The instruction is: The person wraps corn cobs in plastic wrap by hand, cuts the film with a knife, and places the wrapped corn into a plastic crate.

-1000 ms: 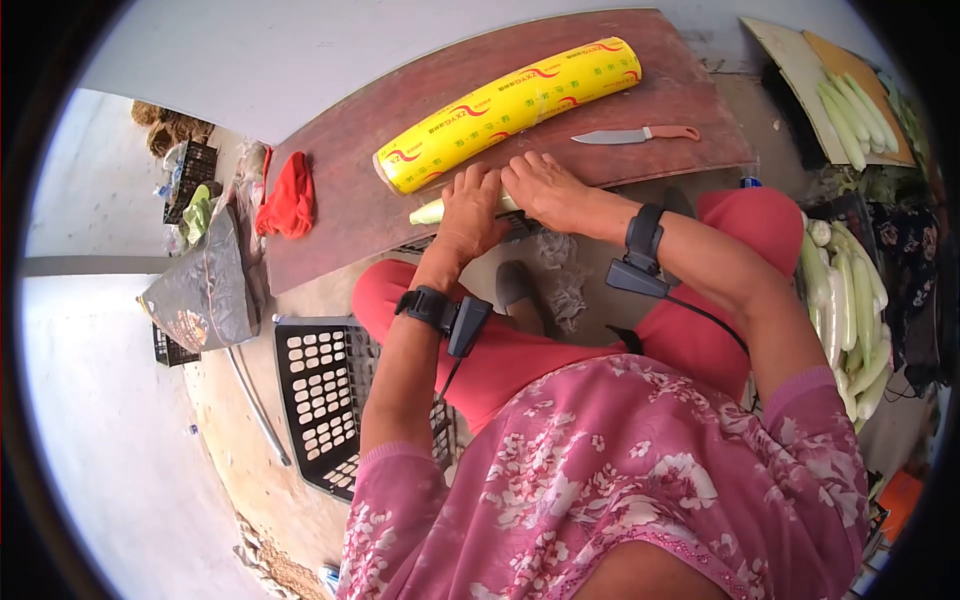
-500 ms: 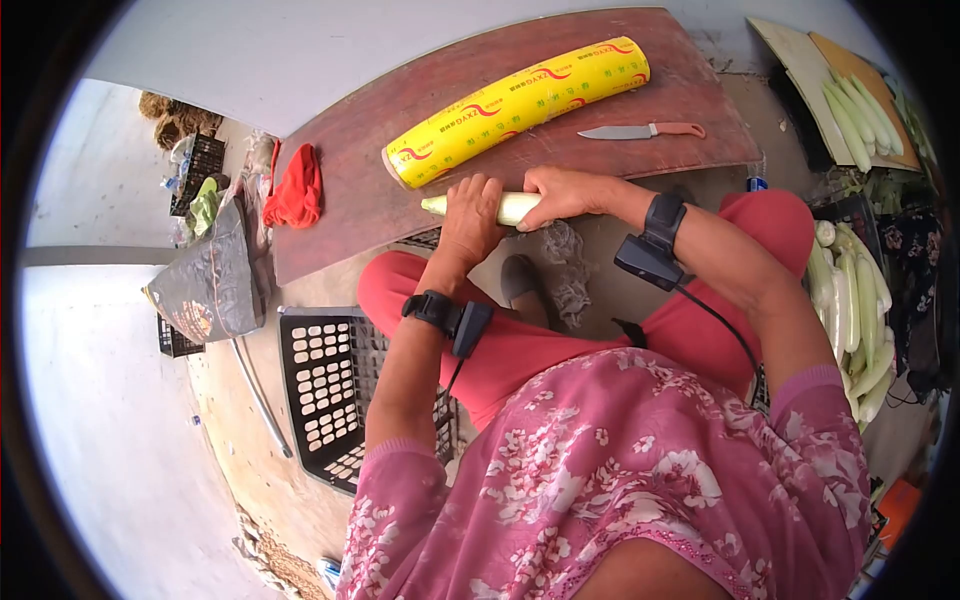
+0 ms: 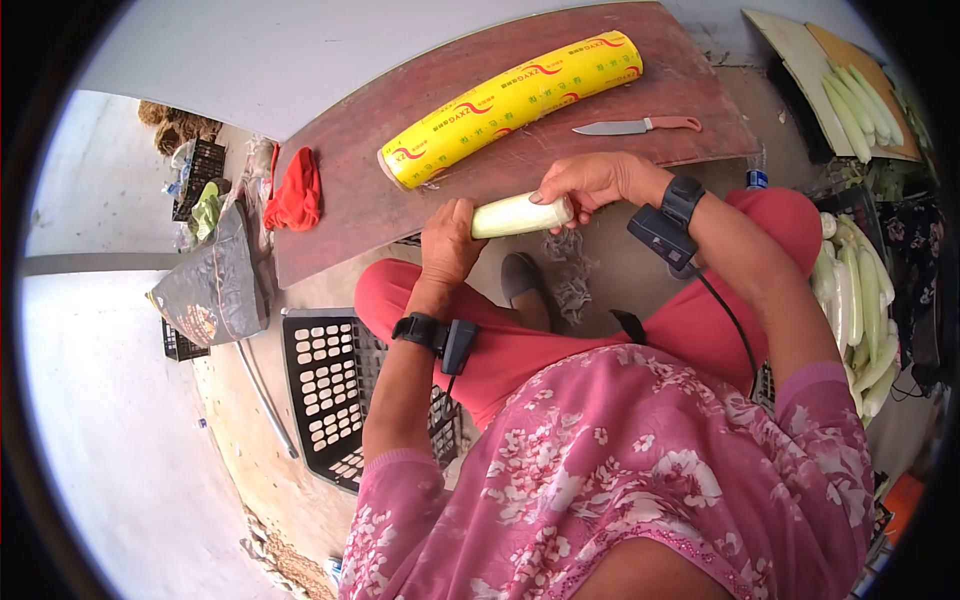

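Observation:
A pale green, stick-shaped vegetable (image 3: 515, 216) lies across between my two hands, over the near edge of the table. My left hand (image 3: 449, 243) is closed around its left end and hides that part. At the other end, where a round pale face shows, my right hand (image 3: 590, 188) grips it with the thumb on top and the fingers at the side. Just beyond lies a large yellow roll (image 3: 515, 108) with red and green print. A knife (image 3: 638, 126) with an orange-pink handle rests to the right, its blade pointing left.
The reddish-brown table (image 3: 340, 215) holds a red cloth (image 3: 296, 190) at its left. A black plastic crate (image 3: 330, 395) stands by my left leg. Many pale green vegetables (image 3: 855, 300) are piled at my right, and several more (image 3: 858, 110) lie on a board.
The vegetable has shifted slightly right and turned, exposing more of its length and its right end. My left hand has slid down and left; my right hand has moved right and up.

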`<state>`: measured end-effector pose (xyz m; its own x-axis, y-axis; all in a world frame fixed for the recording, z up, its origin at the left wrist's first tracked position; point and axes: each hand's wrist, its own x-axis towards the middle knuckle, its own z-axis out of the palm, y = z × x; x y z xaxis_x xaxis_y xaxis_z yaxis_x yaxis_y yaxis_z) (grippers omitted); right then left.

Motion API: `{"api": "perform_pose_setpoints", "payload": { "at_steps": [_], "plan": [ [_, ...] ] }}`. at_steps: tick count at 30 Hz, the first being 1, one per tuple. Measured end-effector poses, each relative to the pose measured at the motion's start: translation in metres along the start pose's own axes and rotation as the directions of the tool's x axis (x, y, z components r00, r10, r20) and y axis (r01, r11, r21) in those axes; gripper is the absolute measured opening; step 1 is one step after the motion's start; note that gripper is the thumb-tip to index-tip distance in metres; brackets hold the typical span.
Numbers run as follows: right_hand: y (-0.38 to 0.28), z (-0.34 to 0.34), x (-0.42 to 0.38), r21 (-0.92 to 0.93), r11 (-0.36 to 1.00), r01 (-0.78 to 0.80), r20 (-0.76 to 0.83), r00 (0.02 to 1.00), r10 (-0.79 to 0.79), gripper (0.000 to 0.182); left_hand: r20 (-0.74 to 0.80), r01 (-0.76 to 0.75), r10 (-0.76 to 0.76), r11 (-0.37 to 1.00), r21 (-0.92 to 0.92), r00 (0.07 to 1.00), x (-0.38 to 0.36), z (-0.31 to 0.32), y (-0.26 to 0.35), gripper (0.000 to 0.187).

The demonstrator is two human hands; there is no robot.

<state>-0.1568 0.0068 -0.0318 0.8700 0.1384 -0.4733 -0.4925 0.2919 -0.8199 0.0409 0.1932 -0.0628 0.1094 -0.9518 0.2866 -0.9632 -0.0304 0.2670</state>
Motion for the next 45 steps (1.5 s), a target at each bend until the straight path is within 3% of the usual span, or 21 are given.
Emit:
{"api": "perform_pose_setpoints", "payload": {
  "at_steps": [5,8,10,14,17,20,23,26,27,30,33,39,42,45],
  "plan": [
    [-0.037,0.008,-0.023,-0.079,0.989,0.126,-0.116,0.984,-0.135,0.058,-0.023,0.130,-0.134,0.982,-0.137,0.991,0.004,-0.021,0.024,0.036],
    [-0.054,0.006,-0.039,-0.082,0.962,0.261,-0.149,0.951,-0.270,0.058,-0.060,0.204,-0.239,0.915,-0.347,0.969,0.011,-0.027,0.033,0.035],
    [-0.065,0.009,-0.051,-0.120,0.914,0.389,-0.185,0.895,-0.405,0.058,-0.123,0.202,-0.263,0.907,-0.369,0.957,0.021,-0.040,0.046,0.035],
    [-0.085,0.020,-0.077,-0.213,0.888,0.409,-0.193,0.873,-0.448,0.050,-0.159,0.193,-0.273,0.899,-0.393,0.949,0.035,-0.066,0.066,0.039],
    [-0.091,0.033,-0.085,-0.286,0.804,0.522,-0.193,0.790,-0.582,0.047,-0.186,0.159,-0.285,0.851,-0.500,0.941,0.041,-0.078,0.082,0.036],
    [-0.087,0.029,-0.075,-0.276,0.717,0.640,-0.174,0.700,-0.692,0.056,-0.188,0.198,-0.353,0.810,-0.552,0.917,0.042,-0.082,0.092,0.036],
    [-0.088,0.050,-0.066,-0.426,0.592,0.685,-0.233,0.549,-0.803,0.074,-0.316,0.183,-0.374,0.847,-0.498,0.872,0.043,-0.076,0.097,0.035],
    [-0.081,0.079,-0.052,-0.354,0.550,0.757,-0.383,0.419,-0.823,0.089,-0.360,0.189,-0.399,0.848,-0.496,0.843,0.045,-0.076,0.107,0.037],
    [-0.083,0.086,-0.054,-0.467,0.520,0.715,-0.403,0.351,-0.845,0.092,-0.378,0.176,-0.388,0.856,-0.487,0.840,0.045,-0.074,0.109,0.038],
    [-0.081,0.092,-0.050,-0.471,0.521,0.711,-0.468,0.299,-0.831,0.089,-0.419,0.139,-0.364,0.868,-0.478,0.832,0.046,-0.066,0.113,0.040],
    [-0.086,0.099,-0.060,-0.509,0.519,0.686,-0.470,0.283,-0.836,0.074,-0.434,0.105,-0.363,0.852,-0.513,0.824,0.048,-0.060,0.120,0.041],
    [-0.088,0.085,-0.066,-0.634,0.371,0.679,-0.314,0.213,-0.925,0.057,-0.392,0.058,-0.376,0.780,-0.624,0.840,0.047,-0.060,0.121,0.037],
    [-0.093,0.083,-0.073,-0.621,0.359,0.697,-0.275,0.236,-0.932,0.053,-0.381,0.063,-0.392,0.761,-0.646,0.838,0.048,-0.061,0.122,0.038],
    [-0.096,0.071,-0.079,-0.517,0.506,0.690,-0.323,0.390,-0.862,0.055,-0.333,0.123,-0.436,0.740,-0.661,0.836,0.047,-0.062,0.123,0.037]
  ]
}}
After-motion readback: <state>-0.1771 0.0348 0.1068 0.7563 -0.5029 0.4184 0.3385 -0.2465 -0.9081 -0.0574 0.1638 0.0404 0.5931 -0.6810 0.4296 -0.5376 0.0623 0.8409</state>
